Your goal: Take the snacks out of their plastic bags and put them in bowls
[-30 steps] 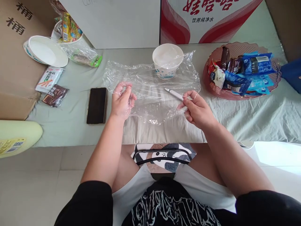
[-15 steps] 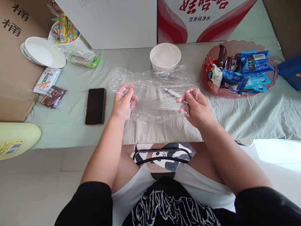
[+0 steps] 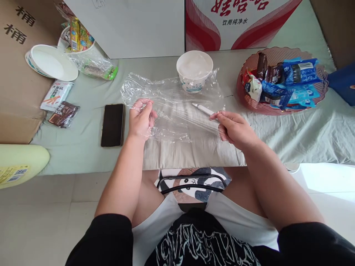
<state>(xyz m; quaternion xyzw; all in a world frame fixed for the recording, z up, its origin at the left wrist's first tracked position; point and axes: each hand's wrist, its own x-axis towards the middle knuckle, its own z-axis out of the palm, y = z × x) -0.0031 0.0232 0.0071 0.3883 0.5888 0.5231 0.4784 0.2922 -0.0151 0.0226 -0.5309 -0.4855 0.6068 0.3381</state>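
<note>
A sheet of clear plastic film (image 3: 172, 111) is stretched between my hands, low over the cloth-covered table. My left hand (image 3: 141, 118) pinches its left side between thumb and fingers. With its fingers closed, my right hand (image 3: 231, 127) grips the right side, where the film is drawn into taut creases. A white pen-like tool (image 3: 203, 109) shows behind the film, its right end close to my right fingertips; whether they touch it I cannot tell. Just beyond the film stands a white paper bowl (image 3: 194, 68), and the film's far edge overlaps its lower front.
A pink scalloped basket (image 3: 244, 98) of wrapped snacks is at the right. On the left lie a phone (image 3: 112, 125), snack packets (image 3: 64, 114) and white paper bowls (image 3: 52, 62). Large boxes (image 3: 144, 29) line the back. A yellow-green container (image 3: 22, 159) stands at the left edge.
Both hands have moved outward, my left slightly left and my right to the right and a little nearer me. The film's right part is now pulled into a narrower, slanting band.
</note>
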